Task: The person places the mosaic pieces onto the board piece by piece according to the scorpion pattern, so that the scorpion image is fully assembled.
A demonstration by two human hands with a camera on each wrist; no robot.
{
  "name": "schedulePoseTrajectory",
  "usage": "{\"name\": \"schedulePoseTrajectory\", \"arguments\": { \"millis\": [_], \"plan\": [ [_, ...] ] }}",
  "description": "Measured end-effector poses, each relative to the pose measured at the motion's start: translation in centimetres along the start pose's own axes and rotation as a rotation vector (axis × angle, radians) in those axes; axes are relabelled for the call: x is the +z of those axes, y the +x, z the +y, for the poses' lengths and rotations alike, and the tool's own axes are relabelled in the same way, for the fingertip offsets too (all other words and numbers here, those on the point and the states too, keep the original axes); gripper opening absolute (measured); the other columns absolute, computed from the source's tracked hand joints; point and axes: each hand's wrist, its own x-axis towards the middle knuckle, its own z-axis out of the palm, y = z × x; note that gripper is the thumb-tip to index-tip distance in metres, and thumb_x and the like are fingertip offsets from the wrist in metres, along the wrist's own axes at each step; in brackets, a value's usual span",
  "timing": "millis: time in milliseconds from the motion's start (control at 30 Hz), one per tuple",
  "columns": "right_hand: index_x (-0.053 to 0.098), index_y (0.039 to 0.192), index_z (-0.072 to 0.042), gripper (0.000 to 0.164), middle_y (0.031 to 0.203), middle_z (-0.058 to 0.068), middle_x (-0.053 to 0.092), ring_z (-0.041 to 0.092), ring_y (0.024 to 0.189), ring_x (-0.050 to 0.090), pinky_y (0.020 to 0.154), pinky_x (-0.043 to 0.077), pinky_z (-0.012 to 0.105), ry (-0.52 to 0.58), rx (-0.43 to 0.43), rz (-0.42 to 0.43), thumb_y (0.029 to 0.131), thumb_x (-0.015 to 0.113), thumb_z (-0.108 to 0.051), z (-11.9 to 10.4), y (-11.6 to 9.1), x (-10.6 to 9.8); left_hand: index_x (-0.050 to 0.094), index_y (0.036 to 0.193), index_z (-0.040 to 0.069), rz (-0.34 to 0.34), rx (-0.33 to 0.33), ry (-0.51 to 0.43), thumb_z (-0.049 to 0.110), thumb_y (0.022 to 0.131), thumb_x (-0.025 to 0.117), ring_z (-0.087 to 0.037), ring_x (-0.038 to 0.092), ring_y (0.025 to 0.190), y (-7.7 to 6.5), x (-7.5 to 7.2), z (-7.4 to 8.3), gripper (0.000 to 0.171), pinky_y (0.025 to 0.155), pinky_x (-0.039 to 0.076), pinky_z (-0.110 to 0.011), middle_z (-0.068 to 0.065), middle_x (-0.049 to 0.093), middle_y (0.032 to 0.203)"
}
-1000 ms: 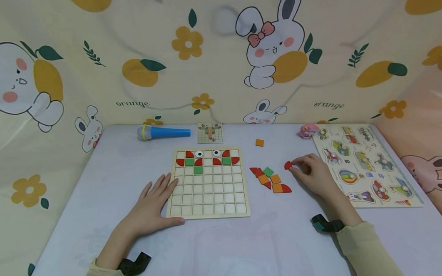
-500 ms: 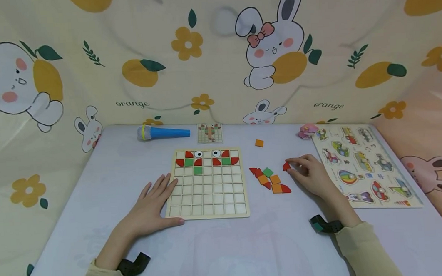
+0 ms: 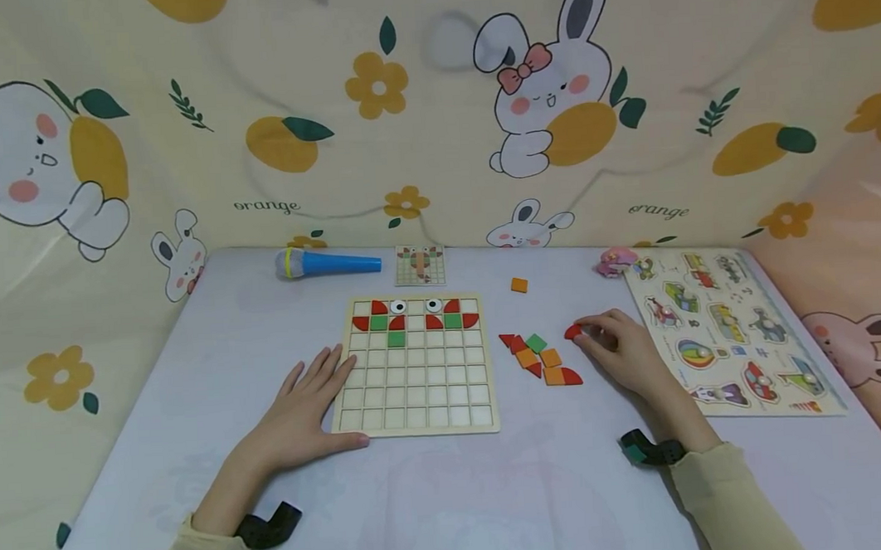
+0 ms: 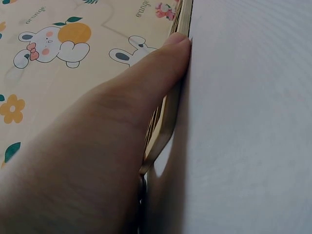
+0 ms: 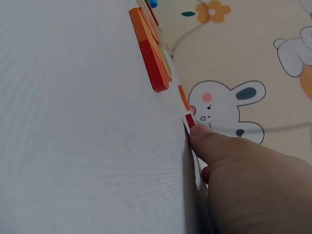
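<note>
My left hand rests with fingers spread on the left edge of a square wooden grid board. In the left wrist view its thumb lies along the board's front edge. Red and green tiles and two eye discs fill cells in the board's upper rows. Right of the loose tiles, my right hand pinches a small red tile between thumb and fingertips, low at the tabletop. The fingers partly hide that tile's shape. Several loose red, orange and green tiles lie between the board and this hand.
A small pattern card and a blue toy microphone lie behind the board. One orange square tile sits apart at the back. On the right are a picture puzzle board and a pink toy.
My right hand has shifted very slightly left with the red tile, whose angle has changed a little. The left hand and the board have stayed put.
</note>
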Motion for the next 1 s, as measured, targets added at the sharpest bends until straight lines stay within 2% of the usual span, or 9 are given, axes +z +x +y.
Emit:
{"name": "schedulePoseTrajectory", "arguments": {
  "millis": [233, 533, 633, 733, 800, 867, 1000],
  "plan": [
    [0.07, 0.131, -0.008, 0.032, 0.098, 0.004, 0.063, 0.015, 0.084, 0.05, 0.069, 0.041, 0.017, 0.06, -0.043, 0.052, 0.101, 0.075, -0.016, 0.3, -0.1, 0.2, 0.027, 0.169, 0.012, 0.001, 0.006, 0.004, 0.08, 0.079, 0.072, -0.036, 0.007, 0.165, -0.1, -0.1, -0.1, 0.122, 0.129, 0.005, -0.065, -0.013, 0.014, 0.178],
    [0.07, 0.131, -0.008, 0.031, 0.097, 0.004, 0.063, 0.014, 0.084, 0.051, 0.07, 0.041, 0.014, 0.088, -0.046, 0.054, 0.102, 0.074, -0.016, 0.0, 0.0, 0.5, 0.027, 0.169, 0.012, -0.003, -0.005, 0.011, 0.081, 0.079, 0.072, -0.037, 0.008, 0.165, -0.3, 0.0, -0.4, 0.122, 0.129, 0.006, -0.065, -0.013, 0.014, 0.178],
    [0.07, 0.131, -0.01, 0.028, 0.097, 0.003, 0.062, 0.014, 0.084, 0.053, 0.07, 0.043, 0.014, 0.129, 0.001, 0.038, 0.104, 0.071, -0.019, -2.1, -0.1, 0.3, 0.027, 0.169, 0.012, -0.008, -0.004, 0.011, 0.081, 0.079, 0.072, -0.037, 0.008, 0.165, -0.4, 0.1, -0.4, 0.123, 0.129, 0.006, -0.066, -0.013, 0.014, 0.178],
    [0.071, 0.129, -0.011, 0.026, 0.095, 0.003, 0.061, 0.017, 0.083, 0.055, 0.068, 0.045, 0.018, 0.179, 0.007, -0.002, 0.104, 0.071, -0.02, -5.6, 0.1, 0.4, 0.027, 0.169, 0.012, -0.007, -0.002, 0.01, 0.081, 0.079, 0.072, -0.037, 0.008, 0.165, -0.4, 0.1, -0.5, 0.122, 0.129, 0.006, -0.066, -0.013, 0.014, 0.178],
    [0.073, 0.126, -0.012, 0.026, 0.092, 0.001, 0.061, 0.017, 0.081, 0.055, 0.068, 0.046, 0.022, 0.197, -0.045, -0.044, 0.102, 0.074, -0.019, -8.0, 0.4, 0.7, 0.026, 0.17, 0.012, -0.003, -0.001, 0.008, 0.081, 0.079, 0.071, -0.037, 0.007, 0.165, -0.3, 0.1, -0.4, 0.122, 0.129, 0.006, -0.065, -0.013, 0.014, 0.178],
    [0.075, 0.123, -0.011, 0.025, 0.09, -0.002, 0.062, 0.016, 0.08, 0.056, 0.067, 0.048, 0.025, 0.199, -0.135, -0.098, 0.099, 0.077, -0.018, -10.2, 0.8, 1.2, 0.027, 0.17, 0.012, 0.001, -0.001, 0.002, 0.081, 0.079, 0.072, -0.036, 0.007, 0.165, -0.1, 0.1, -0.3, 0.123, 0.129, 0.006, -0.065, -0.012, 0.014, 0.178],
    [0.076, 0.12, -0.014, 0.023, 0.09, -0.007, 0.064, 0.012, 0.08, 0.056, 0.067, 0.049, 0.026, 0.206, -0.264, -0.203, 0.097, 0.08, -0.018, -13.4, 2.2, 2.6, 0.026, 0.169, 0.012, 0.002, -0.003, -0.002, 0.08, 0.078, 0.073, -0.036, 0.006, 0.165, 0.2, 0.1, -0.1, 0.123, 0.129, 0.006, -0.065, -0.013, 0.013, 0.178]
  ]
}}
